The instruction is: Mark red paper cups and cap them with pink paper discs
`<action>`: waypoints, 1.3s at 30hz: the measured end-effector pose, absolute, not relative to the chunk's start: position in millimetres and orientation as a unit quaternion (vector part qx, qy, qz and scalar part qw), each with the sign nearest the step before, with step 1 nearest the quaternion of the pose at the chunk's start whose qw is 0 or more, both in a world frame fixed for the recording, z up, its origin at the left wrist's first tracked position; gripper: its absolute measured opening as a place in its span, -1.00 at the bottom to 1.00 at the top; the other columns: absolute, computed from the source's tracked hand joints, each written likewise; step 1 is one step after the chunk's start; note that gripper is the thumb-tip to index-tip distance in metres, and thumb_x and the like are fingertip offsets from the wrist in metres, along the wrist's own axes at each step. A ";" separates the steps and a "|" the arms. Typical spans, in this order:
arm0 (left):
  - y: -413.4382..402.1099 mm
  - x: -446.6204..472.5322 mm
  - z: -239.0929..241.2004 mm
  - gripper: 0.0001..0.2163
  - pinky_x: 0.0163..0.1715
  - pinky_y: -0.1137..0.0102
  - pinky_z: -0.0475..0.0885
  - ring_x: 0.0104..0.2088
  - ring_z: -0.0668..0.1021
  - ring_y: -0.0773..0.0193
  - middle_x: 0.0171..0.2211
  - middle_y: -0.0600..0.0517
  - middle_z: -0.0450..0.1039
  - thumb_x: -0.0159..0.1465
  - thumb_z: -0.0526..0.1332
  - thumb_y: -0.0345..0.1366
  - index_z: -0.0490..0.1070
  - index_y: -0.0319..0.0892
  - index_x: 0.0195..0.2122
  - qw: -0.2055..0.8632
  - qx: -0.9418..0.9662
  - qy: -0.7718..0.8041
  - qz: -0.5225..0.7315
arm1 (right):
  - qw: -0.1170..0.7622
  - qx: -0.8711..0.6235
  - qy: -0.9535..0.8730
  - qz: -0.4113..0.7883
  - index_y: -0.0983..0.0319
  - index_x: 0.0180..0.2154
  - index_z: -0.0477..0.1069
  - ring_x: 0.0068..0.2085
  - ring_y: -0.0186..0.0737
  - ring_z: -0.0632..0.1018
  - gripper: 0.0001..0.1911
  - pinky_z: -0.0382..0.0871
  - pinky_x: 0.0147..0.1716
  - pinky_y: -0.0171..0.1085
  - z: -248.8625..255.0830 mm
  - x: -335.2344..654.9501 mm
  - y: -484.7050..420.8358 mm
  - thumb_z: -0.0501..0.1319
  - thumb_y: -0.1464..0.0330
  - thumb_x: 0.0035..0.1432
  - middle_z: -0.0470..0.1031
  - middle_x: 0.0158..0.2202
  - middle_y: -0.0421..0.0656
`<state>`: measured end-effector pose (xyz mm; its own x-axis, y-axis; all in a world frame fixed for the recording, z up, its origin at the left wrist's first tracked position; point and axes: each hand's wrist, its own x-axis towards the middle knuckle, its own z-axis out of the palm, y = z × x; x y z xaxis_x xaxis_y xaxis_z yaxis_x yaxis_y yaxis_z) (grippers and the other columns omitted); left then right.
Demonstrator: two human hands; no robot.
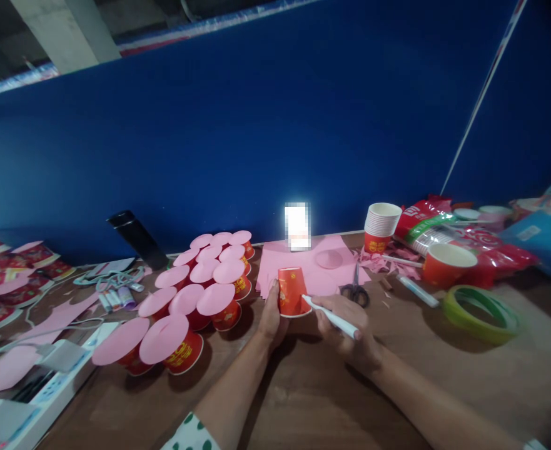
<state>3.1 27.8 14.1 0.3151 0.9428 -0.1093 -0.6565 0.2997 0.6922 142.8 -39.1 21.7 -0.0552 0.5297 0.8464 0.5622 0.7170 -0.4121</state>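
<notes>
A: Where is the left hand (270, 315) holding the red cup (292, 290)?
B: It's clasping the left side, nearer than the pink paper (275, 255); the right hand (350, 325) is pinching a white marker (335, 319).
A: It's probably feeling light, denting easily; the rim's likely staying firmest.

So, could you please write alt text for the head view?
A person's left hand holds a red paper cup upside down while the right hand holds a white pen at its side. To the left stand cups topped with pink paper discs; scissors and pink sheets lie beyond the hands, with stacked cups and green tape to the right.
</notes>
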 end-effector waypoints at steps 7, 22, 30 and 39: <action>27.9 4.0 11.2 -0.67 0.05 0.22 0.35 -0.05 0.53 0.07 -0.21 -0.11 0.56 0.16 0.22 -0.09 0.46 -0.28 -0.21 0.765 0.280 0.250 0.523 | 0.580 -0.364 -0.728 -0.021 0.25 -0.12 0.40 -0.27 -0.21 0.56 -0.75 0.45 -0.26 -0.22 19.4 143.3 -37.5 0.12 0.52 0.15 0.55 -0.28 -0.07; 25.3 2.8 17.0 -0.64 0.01 0.20 0.37 -0.09 0.55 0.06 -0.19 -0.12 0.55 0.20 0.18 -0.08 0.43 -0.28 -0.13 0.766 0.273 0.262 0.520 | 0.576 -0.385 -0.721 -0.015 0.23 -0.17 0.41 -0.30 -0.21 0.57 -0.81 0.47 -0.29 -0.23 20.5 144.8 -37.3 0.10 0.48 0.18 0.55 -0.32 -0.08; 26.4 2.5 15.2 -0.65 0.01 0.22 0.37 -0.09 0.55 0.07 -0.19 -0.12 0.55 0.21 0.17 -0.08 0.43 -0.27 -0.14 0.762 0.274 0.266 0.523 | 0.577 -0.374 -0.726 -0.017 0.23 -0.14 0.40 -0.27 -0.19 0.56 -0.78 0.46 -0.26 -0.20 16.5 144.1 -37.1 0.12 0.50 0.16 0.55 -0.29 -0.08; 27.8 3.2 11.4 -0.67 0.03 0.23 0.36 -0.07 0.54 0.08 -0.20 -0.10 0.56 0.19 0.20 -0.09 0.45 -0.27 -0.20 0.763 0.282 0.255 0.523 | 0.577 -0.373 -0.727 -0.007 0.24 -0.13 0.41 -0.26 -0.21 0.56 -0.78 0.46 -0.24 -0.23 20.7 144.2 -38.4 0.13 0.50 0.16 0.56 -0.28 -0.08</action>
<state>3.2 27.8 11.4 0.3238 0.9415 -0.0938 -0.6546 0.2945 0.6963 144.2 -38.4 20.7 -0.0557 0.5339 0.8437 0.5502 0.7215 -0.4203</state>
